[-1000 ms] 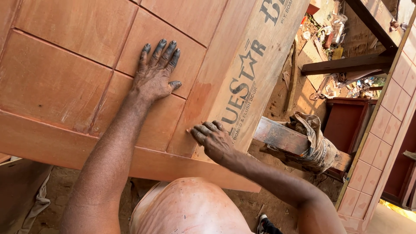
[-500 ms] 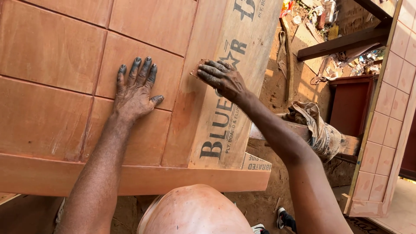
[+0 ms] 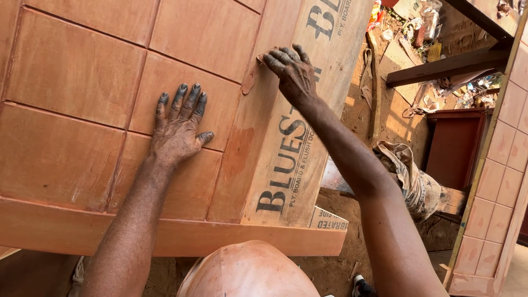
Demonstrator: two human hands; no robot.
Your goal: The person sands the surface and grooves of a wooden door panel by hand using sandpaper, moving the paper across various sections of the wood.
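The panelled orange door (image 3: 77, 82) fills most of the view, and its top and left side run out of frame, so its full outline cannot be made out. Its near bottom rail ends in a corner just above the person's bent knee (image 3: 247, 272), which hides the ground below it. Over the door's right stile lies a printed plywood strip (image 3: 308, 110), its upper end cut off by the top of the frame.

The ground is bare reddish dirt in a cluttered workshop yard. A second panelled door (image 3: 498, 165) stands along the right edge, a dark red cabinet (image 3: 454, 143) sits behind it, and a crumpled cloth (image 3: 410, 179) rests on a wooden beam. Scraps and litter at the upper right are too small to identify.

Two hands are in view, both stained dark. The left hand (image 3: 179, 129) lies flat and open on a door panel near the stile, fingers spread, grasping nothing. The right hand (image 3: 291, 69) rests on the left edge of the plywood strip, fingers curled over a small orange pad (image 3: 248, 82) of which only an end shows; whether the fingers pinch it or merely press on it cannot be told.
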